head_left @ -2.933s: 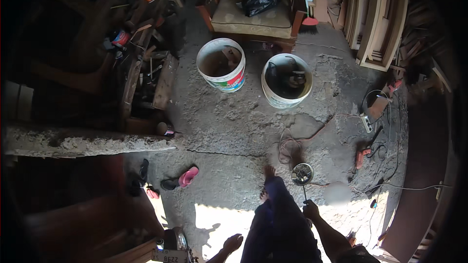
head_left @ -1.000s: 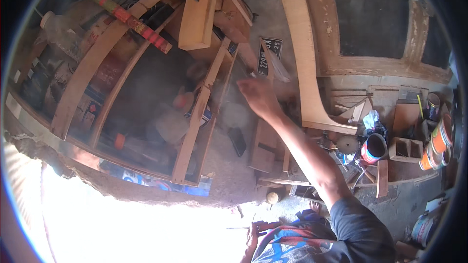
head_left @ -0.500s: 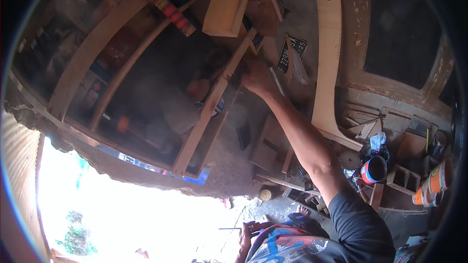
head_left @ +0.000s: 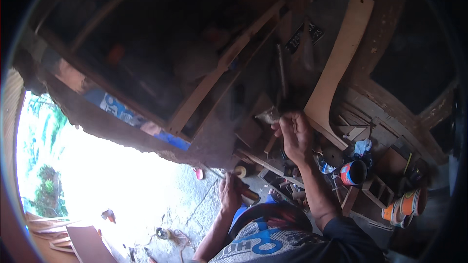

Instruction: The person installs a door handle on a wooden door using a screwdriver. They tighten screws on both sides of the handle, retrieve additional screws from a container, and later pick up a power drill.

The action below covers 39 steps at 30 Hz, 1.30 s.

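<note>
My left hand (head_left: 231, 194) is low in the middle, closed round a slim tool with a thin shaft and a yellow-brown handle (head_left: 250, 195). Its exact kind is not clear. My right hand (head_left: 295, 135) is raised to the right of centre with the fingers closed. Next to its fingertips shows a small pale, crumpled-looking thing (head_left: 267, 115), apparently pinched there; its kind cannot be made out. Beyond this hand, a long curved wooden board (head_left: 341, 58) leans. Up and to the left stands a slatted wooden frame (head_left: 204, 87), in dark shade.
Right of my body sit a red-and-blue can (head_left: 353, 173), orange cans (head_left: 413, 201) and a wooden box with compartments (head_left: 378, 191). A dark plate (head_left: 304, 37) lies far off. Curved wood pieces (head_left: 90, 243) lie lower left. A corded object (head_left: 163, 234) rests on the bright floor.
My right hand has drawn back from the wooden frame toward my body, and a pale thing now shows at its fingers. My left hand has risen with the tool. The view has shifted.
</note>
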Available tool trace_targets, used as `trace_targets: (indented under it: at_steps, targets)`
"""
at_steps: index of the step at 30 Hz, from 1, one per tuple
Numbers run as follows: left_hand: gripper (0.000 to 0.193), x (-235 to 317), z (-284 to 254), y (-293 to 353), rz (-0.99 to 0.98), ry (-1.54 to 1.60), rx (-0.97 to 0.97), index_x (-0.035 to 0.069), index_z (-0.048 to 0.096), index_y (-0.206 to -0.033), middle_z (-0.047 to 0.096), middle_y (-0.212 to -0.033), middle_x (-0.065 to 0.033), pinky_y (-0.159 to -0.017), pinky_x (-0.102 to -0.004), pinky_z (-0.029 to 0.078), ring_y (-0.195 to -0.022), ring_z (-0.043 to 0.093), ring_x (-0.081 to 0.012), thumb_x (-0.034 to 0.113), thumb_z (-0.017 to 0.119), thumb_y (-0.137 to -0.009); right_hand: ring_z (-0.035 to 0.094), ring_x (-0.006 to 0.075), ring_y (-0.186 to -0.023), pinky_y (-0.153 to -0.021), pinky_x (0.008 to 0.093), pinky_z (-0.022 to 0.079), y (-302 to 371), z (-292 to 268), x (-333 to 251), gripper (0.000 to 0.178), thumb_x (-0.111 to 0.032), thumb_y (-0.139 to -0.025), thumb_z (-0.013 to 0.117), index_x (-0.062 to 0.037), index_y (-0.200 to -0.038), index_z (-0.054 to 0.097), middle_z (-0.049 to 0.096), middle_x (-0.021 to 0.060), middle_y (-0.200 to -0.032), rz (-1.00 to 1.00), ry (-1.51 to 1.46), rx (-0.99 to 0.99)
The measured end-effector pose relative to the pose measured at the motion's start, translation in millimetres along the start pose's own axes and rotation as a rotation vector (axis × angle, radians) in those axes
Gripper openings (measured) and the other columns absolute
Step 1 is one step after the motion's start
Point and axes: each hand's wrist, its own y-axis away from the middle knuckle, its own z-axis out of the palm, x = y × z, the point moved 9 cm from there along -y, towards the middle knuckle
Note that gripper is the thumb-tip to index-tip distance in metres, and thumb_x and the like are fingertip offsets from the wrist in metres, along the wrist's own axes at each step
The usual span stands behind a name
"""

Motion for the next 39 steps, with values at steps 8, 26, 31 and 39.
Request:
trace_targets:
  at_steps: [8,26,31,39]
  targets:
    - [0.027,40,92,-4,-0.086,0.525,-0.22,0.005,0.064,-0.122,0.063,-0.078,-0.0005,-0.063,-0.0285,0.056,-0.063,0.057,-0.0082,0.027,0.055,-0.108,0.066,0.0085,-0.081,-0.066,0.0251,0.054,97,43,16,0.013,-0.006,-0.101,0.064,-0.0025,-0.112,0.06,0.066,0.0044,-0.093,-0.011,0.382,-0.27]
    - [0.041,48,-63,55,-0.041,0.436,-0.22,0.004,0.051,-0.142,0.069,-0.096,-0.0042,-0.054,-0.0226,0.051,-0.063,0.063,-0.0079,0.018,0.06,-0.105,0.061,0.0041,-0.072,-0.055,0.0223,0.055,191,170,63,0.018,-0.014,-0.102,0.062,-0.0019,-0.115,0.063,0.067,0.0005,-0.087,0.64,-0.048,-0.549]
    - [0.028,33,-84,68,-0.118,0.544,-0.252,0.006,0.054,-0.128,0.065,-0.089,-0.0013,-0.052,-0.022,0.049,-0.059,0.057,-0.0059,0.019,0.061,-0.104,0.063,0.0054,-0.075,-0.054,0.0217,0.057,213,181,53,0.015,-0.012,-0.101,0.064,-0.0006,-0.11,0.061,0.066,0.0025,-0.091,0.412,0.016,-0.482]
    - [0.015,48,-117,90,-0.052,0.52,-0.134,0.007,0.061,-0.111,0.067,-0.085,-0.0023,-0.052,-0.0223,0.049,-0.059,0.058,-0.0062,0.019,0.063,-0.103,0.063,0.0067,-0.085,-0.068,0.0255,0.056,253,208,53,0.022,-0.013,-0.1,0.063,0.0001,-0.118,0.063,0.068,0.0048,-0.1,0.875,-0.193,-0.566]
